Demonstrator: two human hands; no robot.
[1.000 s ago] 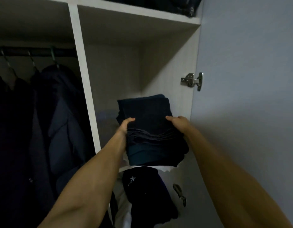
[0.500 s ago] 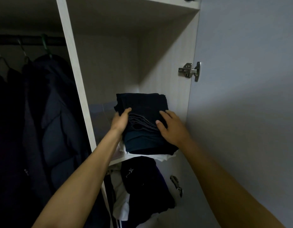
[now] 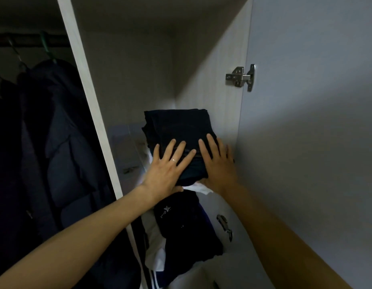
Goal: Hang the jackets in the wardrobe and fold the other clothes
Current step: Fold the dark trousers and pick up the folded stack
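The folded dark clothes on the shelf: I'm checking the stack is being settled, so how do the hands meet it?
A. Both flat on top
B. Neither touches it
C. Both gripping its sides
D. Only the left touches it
A: the left hand and right hand lie with straight fingers spread on the folded dark clothes.

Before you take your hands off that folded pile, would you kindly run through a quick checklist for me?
1. Folded dark clothes lie on the shelf, beside the right wall: ok.
2. Left hand flat on the pile, fingers straight: ok.
3. Right hand flat on the pile, gripping nothing: ok.
4. Pile fully behind the shelf's front edge: cannot tell, the hands cover it.
5. White cloth sticks out under the pile: not ok.
6. Jackets hang on the rail in the left compartment: ok.
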